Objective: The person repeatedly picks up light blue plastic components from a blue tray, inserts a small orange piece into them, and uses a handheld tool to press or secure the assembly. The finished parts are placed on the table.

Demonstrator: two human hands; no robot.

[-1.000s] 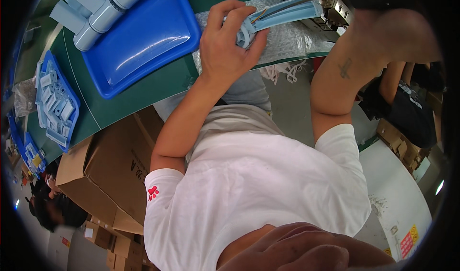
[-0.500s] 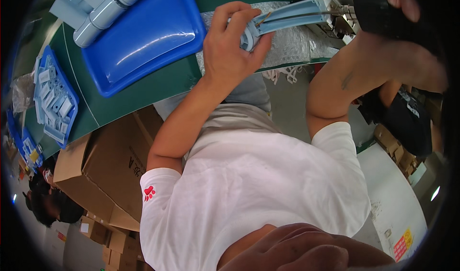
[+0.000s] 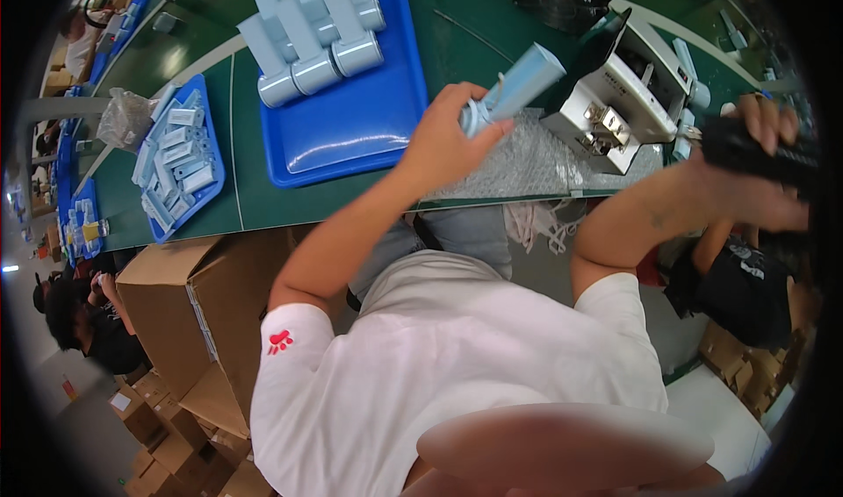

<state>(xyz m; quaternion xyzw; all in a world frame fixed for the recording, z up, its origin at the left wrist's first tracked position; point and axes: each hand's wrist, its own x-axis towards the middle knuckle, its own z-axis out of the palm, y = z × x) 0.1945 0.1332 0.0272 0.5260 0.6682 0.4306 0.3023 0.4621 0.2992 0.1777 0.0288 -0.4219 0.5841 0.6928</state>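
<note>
My left hand [image 3: 452,141] is closed round the round end of a light blue plastic housing [image 3: 527,80]. Its long hollow handle points up and to the right, and a thin pale wire end shows near the fingers. At the far right, my right hand [image 3: 768,168] grips a black electric screwdriver [image 3: 746,146], partly blurred by motion. The screwdriver's metal tip is apart from the housing, beside the right side of a white metal box [image 3: 645,84] with silver fittings. Bubble wrap [image 3: 518,163] lies on the bench beneath the housing.
A blue tray [image 3: 342,159] holds several similar housings [image 3: 312,45] on the green bench [image 3: 246,198]. Farther left, another blue tray [image 3: 215,159] carries small light blue parts. A black fan-like unit [image 3: 562,1] stands behind. Below the bench edge is an open cardboard box [image 3: 237,321].
The screwdriver has come out of the housing and moved right, next to the white box. My left hand keeps the housing, its handle now tilted more upward. The view has shifted.
</note>
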